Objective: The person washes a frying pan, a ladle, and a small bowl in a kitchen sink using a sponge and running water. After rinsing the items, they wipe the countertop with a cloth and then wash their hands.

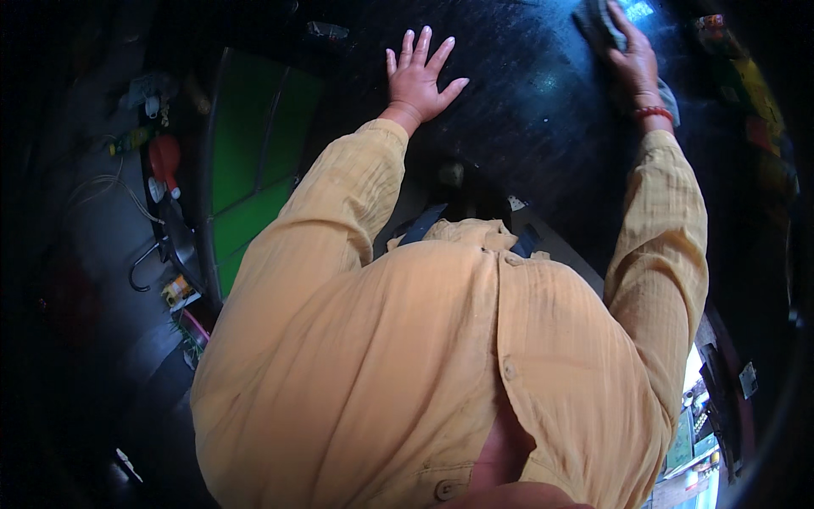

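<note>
Fingers spread, my left hand is over the dark, shiny surface before me and holds nothing. Whether its palm presses on that surface I cannot tell. My right hand reaches farther out at the upper right, its fingers closed on a grey cloth. Part of the cloth hangs past the wrist, beside a red beaded bracelet. Bluish light reflects off the surface close to the cloth.
Green panels with dark edging stand to the left. Beyond them are a red rounded object, a thin pale cable and a curved dark handle. A small clear item lies at the top. Yellow packaging lines the right.
</note>
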`<state>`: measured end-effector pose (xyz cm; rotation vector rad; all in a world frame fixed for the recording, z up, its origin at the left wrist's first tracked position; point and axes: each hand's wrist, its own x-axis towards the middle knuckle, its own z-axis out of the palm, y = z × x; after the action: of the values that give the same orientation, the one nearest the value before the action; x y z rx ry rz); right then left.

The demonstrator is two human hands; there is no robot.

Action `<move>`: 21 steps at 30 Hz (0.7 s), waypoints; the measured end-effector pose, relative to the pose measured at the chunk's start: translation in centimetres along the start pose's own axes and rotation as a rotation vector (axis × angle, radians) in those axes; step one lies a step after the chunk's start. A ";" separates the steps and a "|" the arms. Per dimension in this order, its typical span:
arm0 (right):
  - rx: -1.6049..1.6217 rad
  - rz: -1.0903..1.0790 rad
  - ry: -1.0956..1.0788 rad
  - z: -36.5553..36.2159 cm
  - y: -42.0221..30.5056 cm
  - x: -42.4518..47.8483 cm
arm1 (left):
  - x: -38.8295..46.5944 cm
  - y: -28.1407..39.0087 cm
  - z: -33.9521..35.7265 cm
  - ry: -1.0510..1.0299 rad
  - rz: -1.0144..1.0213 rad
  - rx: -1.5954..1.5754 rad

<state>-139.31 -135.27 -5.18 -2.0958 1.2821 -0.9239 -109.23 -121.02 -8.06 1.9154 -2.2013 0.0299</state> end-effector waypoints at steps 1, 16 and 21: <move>-0.150 -0.024 0.061 1.3 -1.2 -1.0 | 0.2 -0.2 0.4 0.003 0.008 -0.004; 0.094 -0.145 -0.431 11.1 -18.8 -24.2 | -3.9 -6.9 1.2 -0.084 0.006 -0.579; 0.469 0.225 -0.173 8.1 -21.2 -30.9 | -13.0 -7.3 -8.9 -0.050 -0.068 -1.109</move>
<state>-131.27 -97.82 -4.00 -1.5959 1.0618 -0.8273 -99.08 -107.94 -2.69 1.3026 -1.5625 -1.0156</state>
